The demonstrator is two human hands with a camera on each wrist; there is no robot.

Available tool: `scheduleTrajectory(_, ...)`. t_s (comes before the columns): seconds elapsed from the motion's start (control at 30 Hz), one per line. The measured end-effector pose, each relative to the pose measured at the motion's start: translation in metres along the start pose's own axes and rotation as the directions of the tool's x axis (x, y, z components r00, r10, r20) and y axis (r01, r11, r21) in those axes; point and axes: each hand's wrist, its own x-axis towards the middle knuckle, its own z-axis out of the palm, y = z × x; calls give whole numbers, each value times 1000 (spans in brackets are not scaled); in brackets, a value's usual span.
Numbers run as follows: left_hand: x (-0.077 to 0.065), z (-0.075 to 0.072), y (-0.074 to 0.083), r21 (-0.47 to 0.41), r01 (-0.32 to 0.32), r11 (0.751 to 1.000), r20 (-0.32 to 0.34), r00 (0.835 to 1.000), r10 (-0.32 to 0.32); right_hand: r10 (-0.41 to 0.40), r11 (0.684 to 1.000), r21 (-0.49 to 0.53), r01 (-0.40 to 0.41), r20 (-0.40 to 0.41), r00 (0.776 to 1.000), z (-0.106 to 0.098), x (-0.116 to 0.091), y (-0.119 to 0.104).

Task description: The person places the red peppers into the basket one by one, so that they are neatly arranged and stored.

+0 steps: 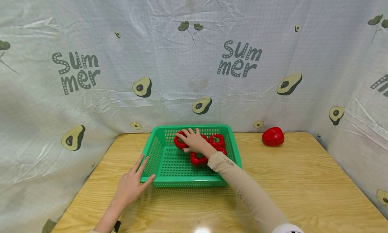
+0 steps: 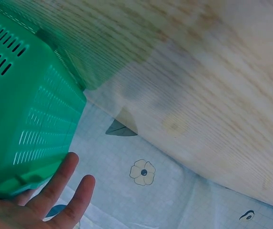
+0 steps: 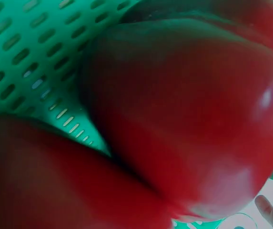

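Note:
Inside a green plastic basket (image 1: 185, 179), my right hand (image 1: 195, 142) reaches to the back and holds a red bell pepper (image 1: 179, 143), fingers over its top and thumb at its near side. Several other red bell peppers (image 1: 198, 160) lie to the right of that one, partly hidden by the forearm. Close up in the right wrist view, a large red pepper (image 3: 188, 105) fills most of the picture. My left hand (image 1: 131, 186) is at the basket's front left corner, fingers spread and fairly straight, touching the rim; the left wrist view shows its fingers (image 2: 55, 186) by the basket wall.
One more red bell pepper (image 1: 272, 136) lies on the wooden table (image 1: 288, 182), right of the basket near the back edge. A pale curtain (image 1: 169, 74) printed with avocados and lettering hangs behind the table and along both sides.

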Motion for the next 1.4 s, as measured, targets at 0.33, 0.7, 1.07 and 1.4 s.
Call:
scheduleTrajectory(0.33,-1,0,1,6,1,1000,-4,1000,-1,24,1000,11,-25,89,996,2,2,-4)
scheduleTrajectory(0.7,-1,0,1,1,10,1000,11,1000,-10,79,996,20,-86,234,969,1,9,-9)
scheduleTrajectory(1.07,-1,0,1,1,3,1000,-2,1000,-3,132,981,100,-168,293,947,1,13,-9)
scheduleTrajectory(1.4,-1,1,2,0,8,1000,9,1000,-8,141,974,123,-188,320,937,-3,6,-2)
